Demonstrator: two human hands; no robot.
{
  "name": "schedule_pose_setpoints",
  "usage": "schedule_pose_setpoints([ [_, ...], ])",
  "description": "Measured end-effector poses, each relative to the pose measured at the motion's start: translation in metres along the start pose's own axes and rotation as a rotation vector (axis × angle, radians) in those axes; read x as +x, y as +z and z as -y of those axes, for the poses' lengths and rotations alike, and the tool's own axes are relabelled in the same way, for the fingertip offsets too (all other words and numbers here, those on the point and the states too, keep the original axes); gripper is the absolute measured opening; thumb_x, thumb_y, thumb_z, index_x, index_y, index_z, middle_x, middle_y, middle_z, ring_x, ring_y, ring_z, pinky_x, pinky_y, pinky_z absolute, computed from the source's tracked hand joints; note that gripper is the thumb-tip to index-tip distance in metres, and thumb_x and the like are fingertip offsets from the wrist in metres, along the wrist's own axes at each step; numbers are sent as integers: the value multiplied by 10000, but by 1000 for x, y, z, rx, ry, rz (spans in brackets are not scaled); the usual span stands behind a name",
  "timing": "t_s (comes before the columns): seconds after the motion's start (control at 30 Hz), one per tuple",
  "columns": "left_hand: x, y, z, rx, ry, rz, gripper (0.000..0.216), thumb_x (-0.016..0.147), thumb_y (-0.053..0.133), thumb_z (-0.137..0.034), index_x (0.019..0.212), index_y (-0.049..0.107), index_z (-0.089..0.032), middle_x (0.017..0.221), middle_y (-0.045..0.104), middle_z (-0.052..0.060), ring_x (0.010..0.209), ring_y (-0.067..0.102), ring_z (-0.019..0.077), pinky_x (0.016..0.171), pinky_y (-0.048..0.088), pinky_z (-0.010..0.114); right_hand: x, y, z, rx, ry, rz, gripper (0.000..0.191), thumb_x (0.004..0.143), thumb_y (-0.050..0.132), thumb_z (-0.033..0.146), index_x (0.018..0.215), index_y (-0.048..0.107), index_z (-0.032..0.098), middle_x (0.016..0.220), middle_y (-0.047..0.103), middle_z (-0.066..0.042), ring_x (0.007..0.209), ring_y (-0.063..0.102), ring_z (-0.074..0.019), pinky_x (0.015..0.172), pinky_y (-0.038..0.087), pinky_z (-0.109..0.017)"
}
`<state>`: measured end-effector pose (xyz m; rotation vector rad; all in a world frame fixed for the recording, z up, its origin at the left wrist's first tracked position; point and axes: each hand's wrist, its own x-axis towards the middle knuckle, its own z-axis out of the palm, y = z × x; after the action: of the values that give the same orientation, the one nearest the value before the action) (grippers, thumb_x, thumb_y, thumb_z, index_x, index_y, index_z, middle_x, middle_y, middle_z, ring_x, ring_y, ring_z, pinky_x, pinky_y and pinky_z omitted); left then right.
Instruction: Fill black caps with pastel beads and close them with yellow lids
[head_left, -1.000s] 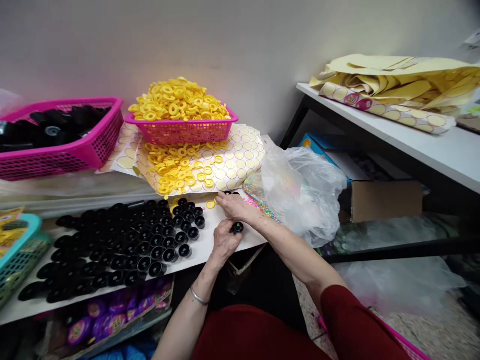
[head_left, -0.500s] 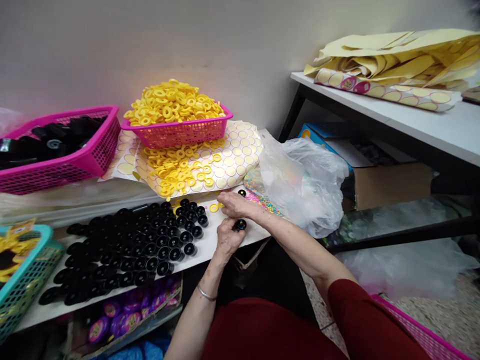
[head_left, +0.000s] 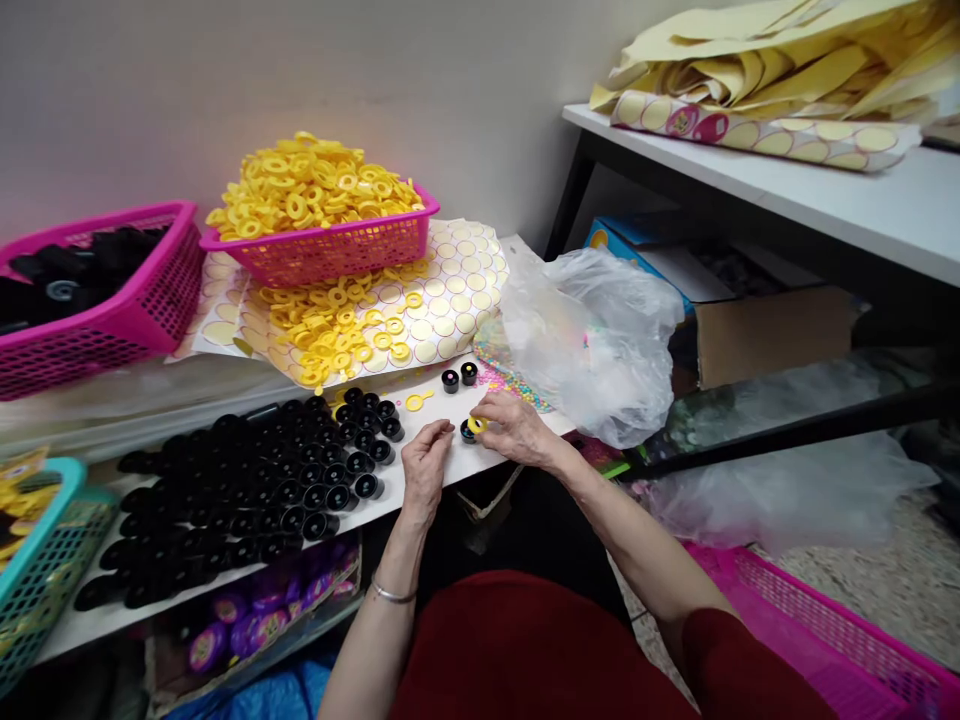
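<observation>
A small black cap (head_left: 466, 433) stands on the white shelf (head_left: 431, 485) between my hands. My right hand (head_left: 517, 428) pinches a yellow plastic ring (head_left: 478, 424) against the cap's top. My left hand (head_left: 424, 462) is curled, its thumb and forefinger pinched at the cap's left side. Two more single caps (head_left: 458, 378) stand just behind, and a loose yellow ring (head_left: 415, 402) lies to their left. A large field of black caps (head_left: 255, 485) covers the shelf left of my left hand.
A pink basket (head_left: 322, 255) heaped with yellow rings sits on a sticker sheet (head_left: 450, 305). A clear plastic bag (head_left: 600, 340) lies over coloured beads (head_left: 517, 385). Another pink basket (head_left: 97, 325) and a teal basket (head_left: 37, 560) stand left. A white table (head_left: 787, 195) is right.
My right hand has picked up a yellow ring and brought it onto the cap. My left hand has shifted left, so the cap now shows between the hands. The view has tilted down.
</observation>
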<state>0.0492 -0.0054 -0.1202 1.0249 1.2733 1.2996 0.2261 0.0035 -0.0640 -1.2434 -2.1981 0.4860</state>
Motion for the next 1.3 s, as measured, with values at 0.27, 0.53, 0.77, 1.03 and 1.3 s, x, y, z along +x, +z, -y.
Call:
schedule_pose_setpoints([
  [0.27,4,5,-12,112,99,3,217,672,688,-346,783,719,-163,827,684,51,789,611,164,755,491,286,5,-4,-2,-59,39,30,188,776,637,169,961,669,158,947,628,-69,890,544,-189,783,399,-302],
  [0.53,2,10,-11,83,26,9,255,698,685,-382,787,714,-145,806,682,46,758,596,145,733,481,270,9,1,6,-158,50,191,169,803,609,200,948,675,144,933,619,-78,882,508,-201,760,375,-307],
  [0.77,-1,18,-15,96,78,117,219,721,689,-366,756,728,-153,789,673,53,784,601,152,728,481,260,9,6,7,-145,63,217,152,815,582,160,944,659,136,932,586,-72,889,495,-192,773,376,-300],
  [1.03,3,21,-10,-15,-56,95,191,699,695,-324,742,718,-139,751,623,13,539,473,66,489,370,208,6,14,6,10,129,99,75,796,646,151,865,677,152,838,558,-32,833,495,-162,726,372,-267],
  [1.3,1,22,-3,98,94,89,232,770,646,-382,775,706,-158,819,635,43,798,578,150,715,465,255,5,20,-3,45,121,37,80,768,697,208,820,669,153,798,564,-31,801,465,-176,715,363,-292],
])
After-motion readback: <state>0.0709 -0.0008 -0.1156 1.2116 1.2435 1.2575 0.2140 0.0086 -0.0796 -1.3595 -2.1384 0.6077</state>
